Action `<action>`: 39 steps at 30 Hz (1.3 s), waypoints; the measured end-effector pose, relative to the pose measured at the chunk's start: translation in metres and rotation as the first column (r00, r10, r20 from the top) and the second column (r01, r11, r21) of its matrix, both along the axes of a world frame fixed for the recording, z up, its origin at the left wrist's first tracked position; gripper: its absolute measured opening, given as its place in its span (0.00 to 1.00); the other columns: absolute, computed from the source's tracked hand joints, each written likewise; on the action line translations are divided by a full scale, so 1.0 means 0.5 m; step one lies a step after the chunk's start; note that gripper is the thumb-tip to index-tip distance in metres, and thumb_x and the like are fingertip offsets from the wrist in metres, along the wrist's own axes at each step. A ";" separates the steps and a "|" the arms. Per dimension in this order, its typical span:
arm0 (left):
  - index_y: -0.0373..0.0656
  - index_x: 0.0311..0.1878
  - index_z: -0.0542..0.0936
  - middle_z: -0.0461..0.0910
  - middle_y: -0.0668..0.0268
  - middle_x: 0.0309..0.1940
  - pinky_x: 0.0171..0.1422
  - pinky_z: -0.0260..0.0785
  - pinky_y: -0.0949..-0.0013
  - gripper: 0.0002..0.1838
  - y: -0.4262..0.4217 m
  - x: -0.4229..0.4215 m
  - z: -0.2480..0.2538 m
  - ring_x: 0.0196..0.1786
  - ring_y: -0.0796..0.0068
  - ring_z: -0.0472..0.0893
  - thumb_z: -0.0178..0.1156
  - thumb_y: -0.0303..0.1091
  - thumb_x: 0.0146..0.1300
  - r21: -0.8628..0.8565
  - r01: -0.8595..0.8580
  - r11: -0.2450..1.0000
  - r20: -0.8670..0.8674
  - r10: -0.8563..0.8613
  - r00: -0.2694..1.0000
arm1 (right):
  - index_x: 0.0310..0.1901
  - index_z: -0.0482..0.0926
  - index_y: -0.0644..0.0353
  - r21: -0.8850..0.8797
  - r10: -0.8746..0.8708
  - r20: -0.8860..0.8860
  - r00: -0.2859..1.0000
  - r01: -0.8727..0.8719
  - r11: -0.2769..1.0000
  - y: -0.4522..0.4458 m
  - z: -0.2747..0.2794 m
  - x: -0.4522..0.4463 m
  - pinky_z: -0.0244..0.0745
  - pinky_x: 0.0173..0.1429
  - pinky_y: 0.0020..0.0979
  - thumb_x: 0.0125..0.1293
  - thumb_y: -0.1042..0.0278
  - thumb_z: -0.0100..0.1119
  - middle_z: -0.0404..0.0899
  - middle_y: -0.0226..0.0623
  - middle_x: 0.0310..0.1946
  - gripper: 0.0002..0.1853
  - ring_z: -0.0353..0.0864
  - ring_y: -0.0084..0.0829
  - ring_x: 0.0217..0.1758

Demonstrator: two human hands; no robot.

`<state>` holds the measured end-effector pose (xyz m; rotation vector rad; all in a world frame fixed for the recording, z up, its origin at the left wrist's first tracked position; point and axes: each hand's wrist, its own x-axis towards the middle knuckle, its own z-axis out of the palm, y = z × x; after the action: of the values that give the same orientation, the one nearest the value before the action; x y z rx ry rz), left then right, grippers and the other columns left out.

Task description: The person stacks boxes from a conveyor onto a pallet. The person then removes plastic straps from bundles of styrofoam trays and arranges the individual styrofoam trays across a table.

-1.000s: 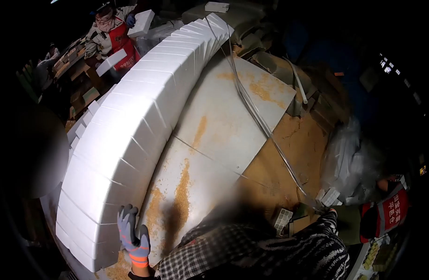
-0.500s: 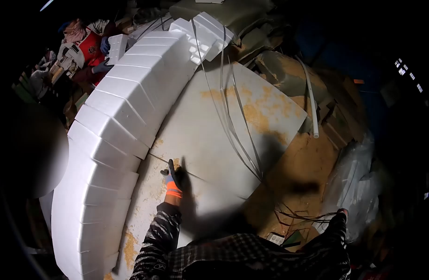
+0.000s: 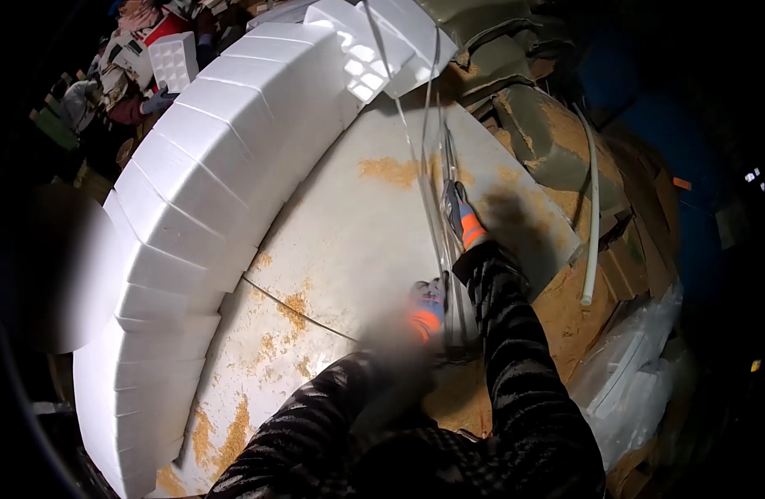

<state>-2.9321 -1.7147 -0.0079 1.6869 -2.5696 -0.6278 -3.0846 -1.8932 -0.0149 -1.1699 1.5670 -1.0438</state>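
Note:
Thin plastic straps [image 3: 424, 158] run down from the far end of a curved row of white foam trays [image 3: 224, 125] and gather between my hands. My right hand [image 3: 461, 212], in a grey glove with an orange cuff, is closed around the straps above the pale board. Nearer my body, my left hand [image 3: 427, 309] wears a matching glove and has its fingers closed on the straps too. Blur over its wrist softens the detail. The trays stand packed face to face, left of both hands. Their far end shows square hollows.
Under the straps lies a pale board [image 3: 341, 216] strewn with sawdust. Green sacks [image 3: 545, 137] and a white pipe [image 3: 593, 224] are at the right, with clear plastic sheeting [image 3: 628, 374] below. Back left, another person's gloved hand [image 3: 158, 101] is beside a foam tray [image 3: 173, 62].
My left hand has gone from open over the board to closed on the straps. My right hand has moved up and inward from the lower right onto the straps. The view has shifted.

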 end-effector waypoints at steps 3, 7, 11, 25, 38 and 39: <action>0.43 0.60 0.77 0.82 0.55 0.50 0.59 0.69 0.61 0.23 0.072 -0.004 -0.089 0.53 0.64 0.81 0.56 0.35 0.62 0.001 0.251 0.968 -0.006 -0.251 0.968 | 0.75 0.60 0.49 0.075 -0.026 0.639 0.769 -0.029 0.997 0.032 0.060 0.198 0.77 0.50 0.38 0.73 0.34 0.42 0.77 0.45 0.62 0.37 0.82 0.45 0.56; 0.41 0.61 0.77 0.82 0.57 0.51 0.60 0.70 0.63 0.23 0.123 0.166 -0.012 0.52 0.68 0.81 0.59 0.35 0.63 0.346 0.343 0.873 -0.463 -0.159 0.872 | 0.74 0.59 0.45 -0.006 0.108 0.960 0.259 -0.367 0.930 0.180 0.143 0.254 0.81 0.32 0.35 0.70 0.25 0.35 0.65 0.49 0.71 0.41 0.82 0.56 0.54; 0.39 0.62 0.78 0.83 0.59 0.52 0.60 0.71 0.66 0.24 0.138 0.387 0.118 0.51 0.71 0.81 0.63 0.36 0.64 0.608 0.406 0.683 -0.689 0.199 0.697 | 0.77 0.50 0.44 0.141 -0.020 0.929 0.370 -0.302 0.943 0.365 0.223 0.292 0.84 0.39 0.53 0.68 0.28 0.42 0.64 0.47 0.70 0.43 0.84 0.52 0.47; 0.42 0.63 0.72 0.83 0.50 0.50 0.62 0.73 0.55 0.33 0.010 0.688 -0.030 0.56 0.48 0.81 0.69 0.39 0.54 0.152 -0.922 0.356 -0.075 0.934 0.348 | 0.53 0.78 0.59 0.506 0.918 -0.374 0.136 -0.799 0.324 0.464 0.168 0.278 0.77 0.53 0.44 0.63 0.49 0.62 0.83 0.52 0.46 0.24 0.82 0.49 0.49; 0.45 0.57 0.79 0.77 0.59 0.58 0.68 0.65 0.56 0.20 0.193 0.381 0.510 0.64 0.57 0.73 0.59 0.38 0.61 0.001 0.127 0.992 -0.301 -0.121 0.946 | 0.54 0.82 0.54 0.120 0.876 -0.414 0.249 -0.939 0.324 0.268 0.409 0.430 0.76 0.55 0.42 0.67 0.47 0.56 0.85 0.48 0.46 0.23 0.83 0.47 0.48; 0.45 0.55 0.80 0.77 0.59 0.58 0.68 0.66 0.56 0.19 0.208 0.376 0.582 0.64 0.56 0.73 0.58 0.37 0.62 -0.044 0.213 0.976 -0.189 -0.217 0.958 | 0.54 0.82 0.54 0.181 0.856 -0.484 0.181 -0.937 0.300 0.254 0.462 0.415 0.76 0.55 0.42 0.67 0.46 0.56 0.85 0.48 0.46 0.23 0.83 0.47 0.49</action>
<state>-2.7442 -1.6105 0.2831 1.2776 -2.6262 -0.7263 -2.8772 -1.7661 0.2164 -2.2251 0.7317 0.0280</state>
